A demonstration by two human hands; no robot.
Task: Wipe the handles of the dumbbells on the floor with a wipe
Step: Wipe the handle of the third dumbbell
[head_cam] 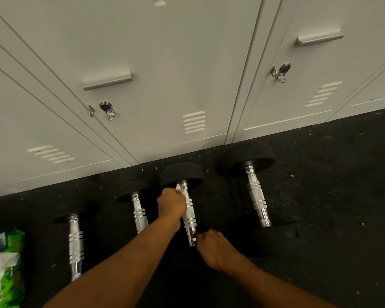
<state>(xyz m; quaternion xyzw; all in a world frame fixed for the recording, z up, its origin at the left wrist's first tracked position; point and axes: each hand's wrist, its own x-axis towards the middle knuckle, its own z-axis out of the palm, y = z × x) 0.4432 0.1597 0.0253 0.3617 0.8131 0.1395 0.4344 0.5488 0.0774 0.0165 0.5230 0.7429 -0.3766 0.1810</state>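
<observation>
Head view: 4 dumbbells lie on black floor (320, 196) by lockers (165, 74). Left hand (171, 204) grips wipe (178, 187) against third dumbbell's handle (189, 215); right hand (213, 248) curled at its near end, grip unclear.

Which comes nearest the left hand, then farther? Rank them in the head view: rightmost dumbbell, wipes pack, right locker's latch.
1. Rightmost dumbbell, on the floor to the hand's right.
2. Wipes pack, far left on the floor.
3. Latch, up on the right locker.

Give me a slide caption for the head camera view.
Left hand wiping a chrome dumbbell handle beside lockers.
</observation>
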